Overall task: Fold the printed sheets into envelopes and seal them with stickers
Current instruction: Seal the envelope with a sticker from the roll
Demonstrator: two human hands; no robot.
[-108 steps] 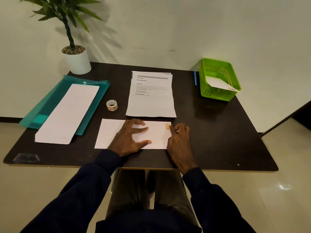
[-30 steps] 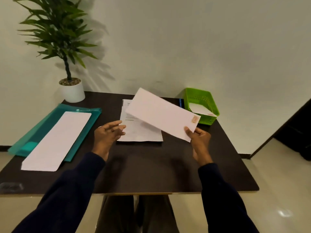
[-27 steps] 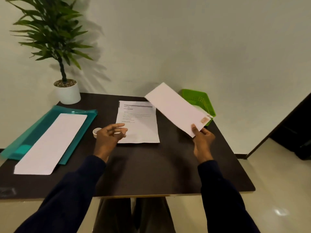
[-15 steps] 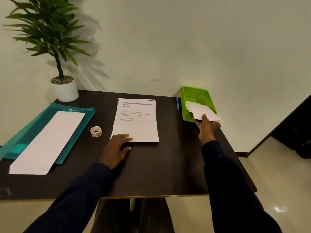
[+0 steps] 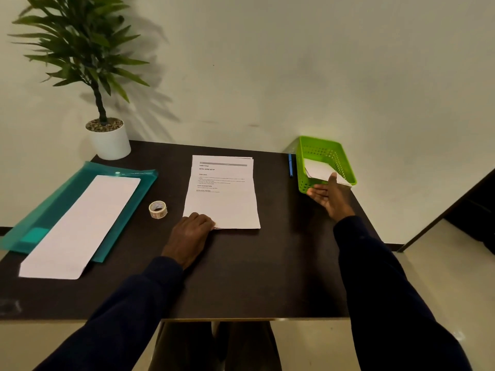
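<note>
A stack of printed sheets (image 5: pixel 224 191) lies at the table's middle. My left hand (image 5: pixel 191 234) rests on its near left corner, fingers curled onto the paper. A roll of stickers (image 5: pixel 158 209) stands just left of the stack. White sealed envelopes (image 5: pixel 318 170) lie in the green basket (image 5: pixel 334 153) at the back right. My right hand (image 5: pixel 330 195) hovers at the basket's near edge, palm up, fingers spread, holding nothing; its thumb reaches the envelopes. Blank white envelopes (image 5: pixel 80 223) lie on a teal folder (image 5: pixel 53 210) at the left.
A potted plant (image 5: pixel 107 137) stands at the back left corner. A blue pen (image 5: pixel 290 165) lies just left of the basket. The dark table (image 5: pixel 267 263) ends at its front edge close to my body; a wall runs behind it.
My right hand carried the sealed envelope to the green basket and let go of it there. My left hand moved onto the near corner of the printed sheets.
</note>
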